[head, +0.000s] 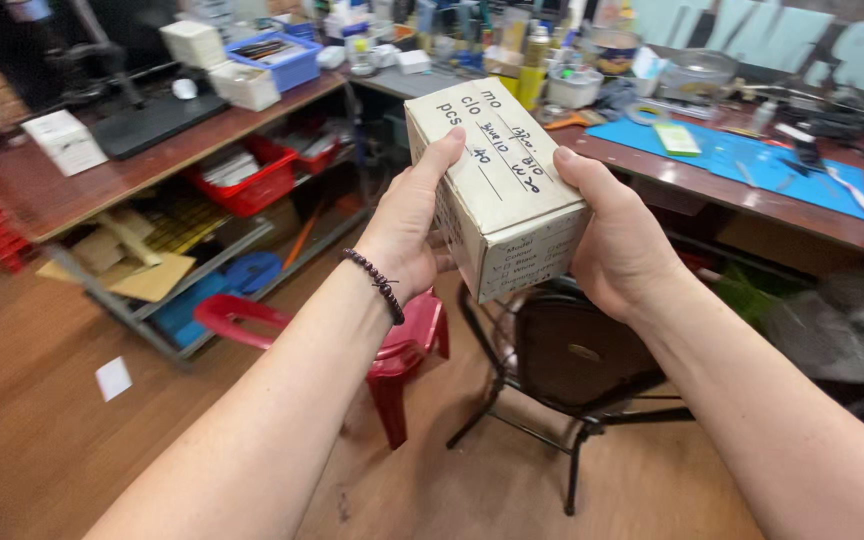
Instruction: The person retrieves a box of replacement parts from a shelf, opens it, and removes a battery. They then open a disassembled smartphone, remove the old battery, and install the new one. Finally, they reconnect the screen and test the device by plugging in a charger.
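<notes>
Currently, I hold a cream cardboard box with both hands, raised in mid-air in front of the workbench. My left hand grips the box's left side, thumb lying along the top edge, with a dark beaded bracelet on that wrist. My right hand clasps the right side, thumb resting on the top face. The top face carries handwritten marks; the near end carries a printed label. Below the box stand a red plastic stool and a dark round-seated stool on the wooden floor. A blue mat lies on the workbench beyond.
</notes>
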A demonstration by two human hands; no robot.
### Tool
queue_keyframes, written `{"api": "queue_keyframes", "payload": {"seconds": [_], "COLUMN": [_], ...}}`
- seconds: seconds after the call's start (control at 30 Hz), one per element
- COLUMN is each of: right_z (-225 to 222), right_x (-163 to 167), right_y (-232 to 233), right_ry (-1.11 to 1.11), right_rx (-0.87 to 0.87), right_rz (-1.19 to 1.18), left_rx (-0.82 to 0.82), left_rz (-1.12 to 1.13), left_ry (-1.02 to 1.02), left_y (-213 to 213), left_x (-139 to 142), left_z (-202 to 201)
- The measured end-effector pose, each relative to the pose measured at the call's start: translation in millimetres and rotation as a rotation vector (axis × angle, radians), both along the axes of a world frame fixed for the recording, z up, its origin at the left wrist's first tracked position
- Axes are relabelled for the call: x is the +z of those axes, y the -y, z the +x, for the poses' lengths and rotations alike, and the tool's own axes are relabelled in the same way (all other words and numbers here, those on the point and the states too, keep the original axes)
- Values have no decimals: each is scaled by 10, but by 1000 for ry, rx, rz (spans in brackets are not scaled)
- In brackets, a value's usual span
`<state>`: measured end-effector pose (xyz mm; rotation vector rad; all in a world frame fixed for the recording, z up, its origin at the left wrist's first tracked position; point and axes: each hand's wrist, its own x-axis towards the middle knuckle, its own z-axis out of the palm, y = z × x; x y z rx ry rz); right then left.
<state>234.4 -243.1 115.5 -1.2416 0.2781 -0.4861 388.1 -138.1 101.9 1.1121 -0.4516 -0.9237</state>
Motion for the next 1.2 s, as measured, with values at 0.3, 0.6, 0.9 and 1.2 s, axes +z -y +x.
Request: {"api": "queue_keyframes", "payload": {"seconds": [0.3,0.6,0.9,1.2], "right_z": [-1949,-3340,-4121,-4016], "right_x": [-272,-803,-1167,-1410], "right_y": [2062,3393,4406,5781], "right_ry": [-296,-342,-244,-592], "right_rx": [-287,-342,-432,-556], "right_rz": [-88,-69,90,-16], "left_rx": [-315,-484,-580,-517], "left_rz": [-48,26,128,237], "left_ry": [-24,-100,34,43], "left_y": [2457,3892,5220,6561], "left_x": [-433,-994,-1331,-1631], "left_z": [-1574,-2808,-3415,-3303]}}
